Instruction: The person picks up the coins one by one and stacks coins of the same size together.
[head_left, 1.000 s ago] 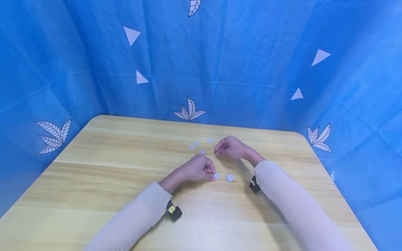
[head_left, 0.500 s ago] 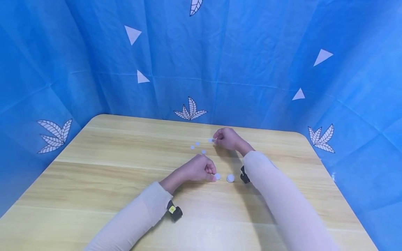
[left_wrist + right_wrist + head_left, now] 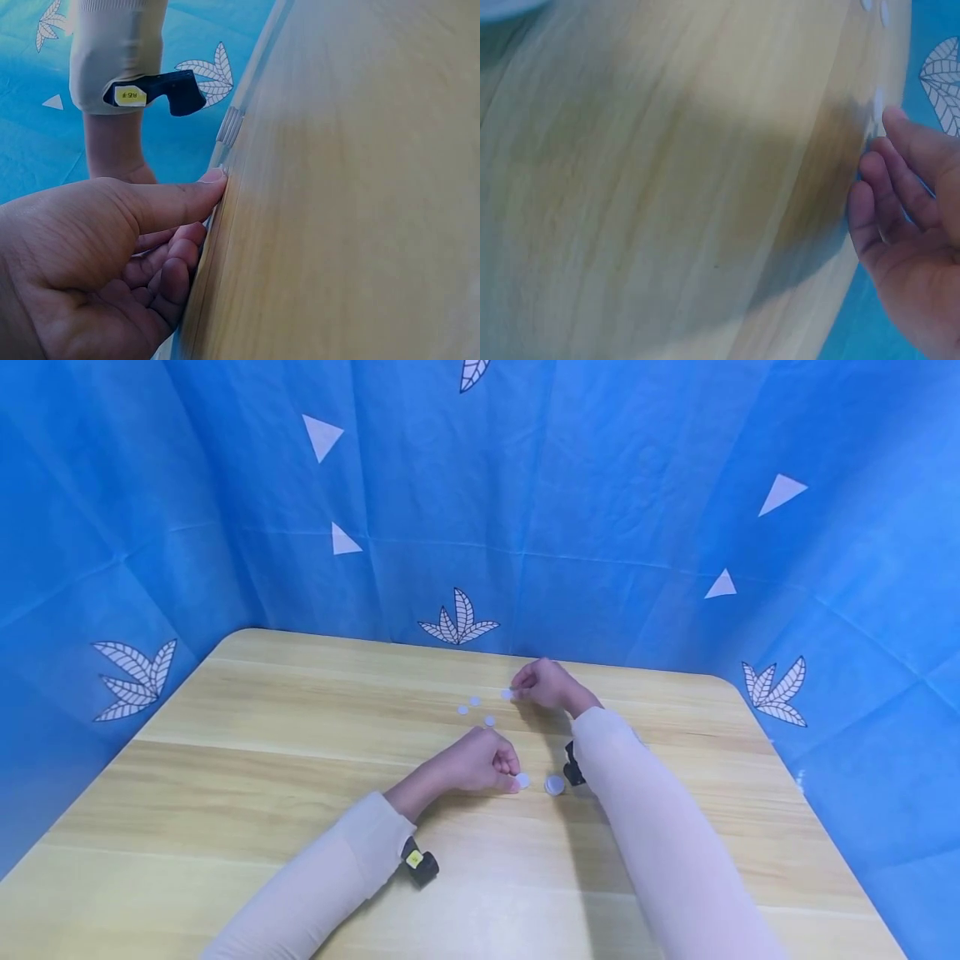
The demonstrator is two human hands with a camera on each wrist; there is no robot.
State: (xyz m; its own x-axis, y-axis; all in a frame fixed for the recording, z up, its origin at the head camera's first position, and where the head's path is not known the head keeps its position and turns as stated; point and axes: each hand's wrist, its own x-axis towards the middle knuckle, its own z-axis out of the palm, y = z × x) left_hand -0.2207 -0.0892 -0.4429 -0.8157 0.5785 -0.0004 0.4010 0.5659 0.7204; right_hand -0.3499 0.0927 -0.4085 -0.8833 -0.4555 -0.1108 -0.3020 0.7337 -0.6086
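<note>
My left hand (image 3: 480, 762) rests low over the table, thumb and index finger pinching the edge of a white disc (image 3: 522, 781). In the left wrist view that hand's thumb hides most of the disc. Just to its right lies a short stack of white discs (image 3: 554, 785), seen edge-on in the left wrist view (image 3: 231, 126). Farther back, my right hand (image 3: 546, 683) has its fingertips beside another white disc (image 3: 507, 694) lying flat. In the right wrist view its fingers (image 3: 871, 195) are loosely bent, with a gap between thumb and index; contact with the disc is unclear.
Several smaller white discs lie left of the right hand, among them a disc (image 3: 490, 721) nearest the left hand and a disc (image 3: 462, 710) farthest left. The wooden table (image 3: 262, 810) ends at a blue patterned curtain (image 3: 420, 485) behind.
My right hand has moved back and slightly left, from beside the loose discs to the rearmost one. The left hand stays at its disc. The small discs lie where they were.
</note>
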